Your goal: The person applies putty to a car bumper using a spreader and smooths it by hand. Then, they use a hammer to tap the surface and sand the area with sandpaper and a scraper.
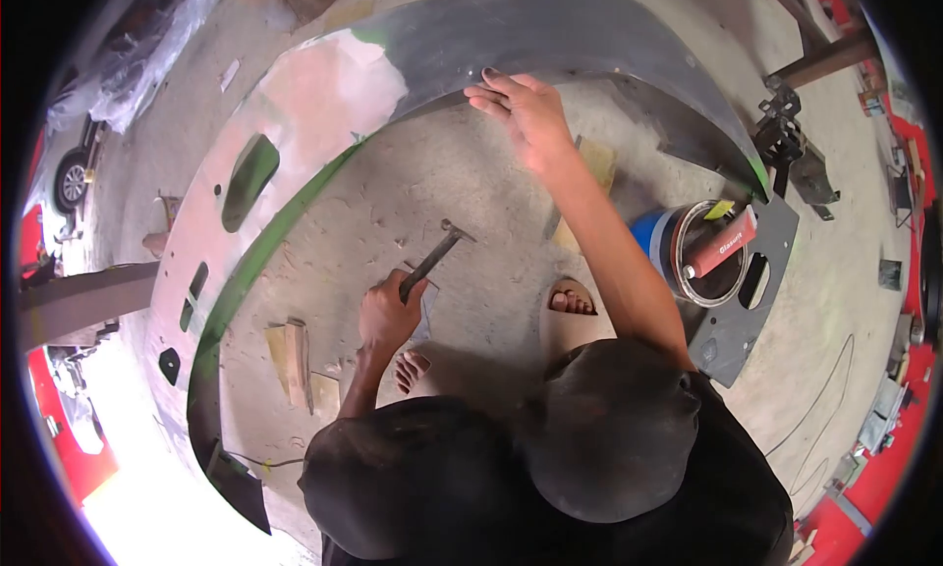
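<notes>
My left hand (390, 311) is wrapped round the handle of a small hammer (432, 260), whose metal head points up and away from me. My right hand (530, 114) reaches forward to the inner edge of a large curved panel (521, 36). Its fingertips lie at or just over the dark grey part of that edge, fingers extended and somewhat apart, with nothing held. Whether they press on the metal cannot be made out. Pinkish-white filler covers the panel's left part, and green shows along its inner rim.
At the right, a can (678, 252) with a blue side carries a red Glasurit tube (722, 242). Wood blocks (290, 360) lie on the floor at the left, near my feet. A metal stand (786, 124) is at the upper right, a beam (88, 306) at the left.
</notes>
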`<state>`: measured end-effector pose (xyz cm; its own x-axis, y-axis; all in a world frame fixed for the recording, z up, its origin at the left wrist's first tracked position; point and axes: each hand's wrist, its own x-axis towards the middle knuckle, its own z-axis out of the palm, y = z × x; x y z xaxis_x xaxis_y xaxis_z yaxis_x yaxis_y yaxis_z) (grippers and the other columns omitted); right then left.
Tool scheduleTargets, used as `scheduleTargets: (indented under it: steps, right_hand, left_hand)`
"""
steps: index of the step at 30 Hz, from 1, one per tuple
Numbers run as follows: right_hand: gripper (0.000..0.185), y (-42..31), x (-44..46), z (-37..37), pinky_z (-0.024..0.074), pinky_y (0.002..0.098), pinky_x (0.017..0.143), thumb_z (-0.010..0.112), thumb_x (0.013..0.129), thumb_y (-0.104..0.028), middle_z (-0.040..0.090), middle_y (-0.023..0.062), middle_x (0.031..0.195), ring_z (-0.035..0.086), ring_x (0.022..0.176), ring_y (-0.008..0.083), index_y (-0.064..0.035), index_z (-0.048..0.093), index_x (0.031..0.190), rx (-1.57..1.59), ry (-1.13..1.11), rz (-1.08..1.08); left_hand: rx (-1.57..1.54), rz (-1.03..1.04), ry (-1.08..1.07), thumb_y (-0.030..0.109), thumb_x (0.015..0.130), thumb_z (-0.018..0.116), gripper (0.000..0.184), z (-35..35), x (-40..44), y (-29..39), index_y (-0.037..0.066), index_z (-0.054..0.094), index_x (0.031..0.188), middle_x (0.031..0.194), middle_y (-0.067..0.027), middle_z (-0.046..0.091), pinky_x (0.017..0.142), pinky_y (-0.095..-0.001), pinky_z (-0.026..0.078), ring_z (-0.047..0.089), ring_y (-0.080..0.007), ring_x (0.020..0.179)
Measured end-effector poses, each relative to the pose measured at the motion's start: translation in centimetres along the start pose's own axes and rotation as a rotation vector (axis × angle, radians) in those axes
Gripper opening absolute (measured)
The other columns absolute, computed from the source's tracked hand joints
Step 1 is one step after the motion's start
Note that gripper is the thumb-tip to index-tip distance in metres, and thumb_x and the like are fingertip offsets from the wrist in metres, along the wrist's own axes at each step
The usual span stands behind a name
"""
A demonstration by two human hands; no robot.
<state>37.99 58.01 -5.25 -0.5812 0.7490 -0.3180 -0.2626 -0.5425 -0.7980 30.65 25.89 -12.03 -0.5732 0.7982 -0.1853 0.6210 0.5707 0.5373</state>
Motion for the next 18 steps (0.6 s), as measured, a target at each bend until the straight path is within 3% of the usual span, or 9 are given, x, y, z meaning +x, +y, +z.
scheduleTargets:
  steps: [8,14,18]
  right_hand:
    - [0.020,0.7,1.4,1.5,0.0530,0.0292,0.090,0.076,0.085,-0.011,0.067,0.0140,0.099,0.065,0.086,0.0182,0.0046,0.064,0.088,-0.186,0.106,-0.006]
    - [0.019,0.7,0.3,0.6,0.0517,0.0321,0.093,0.073,0.088,-0.013,0.069,0.0133,0.094,0.064,0.085,0.0176,0.0051,0.067,0.088,-0.310,-0.018,-0.088]
    - [0.016,1.2,-0.3,0.1,0.0518,0.0317,0.091,0.070,0.090,-0.012,0.070,0.0097,0.086,0.064,0.081,0.0142,0.0025,0.070,0.098,-0.384,-0.082,-0.137]
  left_hand:
    - [-0.003,-0.244,0.180,0.030,0.090,0.069,0.024,0.6,-0.9,-8.3,0.007,0.063,0.091,0.073,-0.0187,0.067,0.060,-0.0468,0.050,0.066,-0.0413,0.069]
    - [0.084,-0.309,0.392,0.029,0.092,0.068,0.021,0.5,-2.9,-16.3,0.008,0.063,0.093,0.068,-0.0171,0.067,0.055,-0.0481,0.049,0.066,-0.0406,0.063]
    - [0.277,-0.457,0.496,0.024,0.091,0.067,0.026,-0.1,-5.6,-19.0,0.005,0.062,0.108,0.093,-0.0209,0.066,0.069,-0.0458,0.051,0.065,-0.0388,0.088]
